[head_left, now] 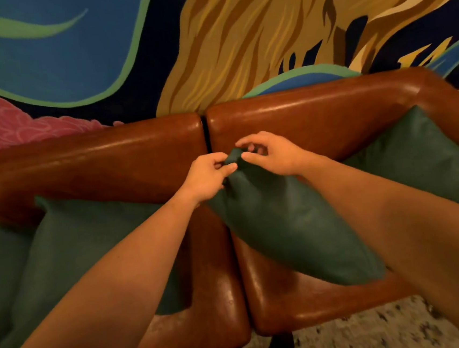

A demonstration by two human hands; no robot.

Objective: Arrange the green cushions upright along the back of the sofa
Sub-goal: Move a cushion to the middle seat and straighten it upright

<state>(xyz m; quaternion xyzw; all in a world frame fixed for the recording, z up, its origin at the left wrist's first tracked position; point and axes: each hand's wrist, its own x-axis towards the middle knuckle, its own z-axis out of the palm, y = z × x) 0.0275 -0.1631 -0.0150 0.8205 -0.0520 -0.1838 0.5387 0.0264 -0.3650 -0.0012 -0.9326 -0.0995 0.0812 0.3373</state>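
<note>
Brown leather sofa [148, 153], two sections meeting at a centre seam, set against a painted mural wall [72, 62].

Head view: middle green cushion [289, 224] leans tilted on the right seat section, its top corner raised near the backrest beside the seam. Left hand [206, 179] pinches that corner, fingers [229, 168] curled onto the fabric. Right hand [271, 153] is at the same corner from the other side, thumb against the cloth, other fingers loosely spread above it. Left green cushion [75, 244] lies against the backrest on the left seat section, partly under the left forearm. Right green cushion [422, 149] leans in the sofa's right corner against back and armrest. Speckled floor [364, 334] below the seat front.
</note>
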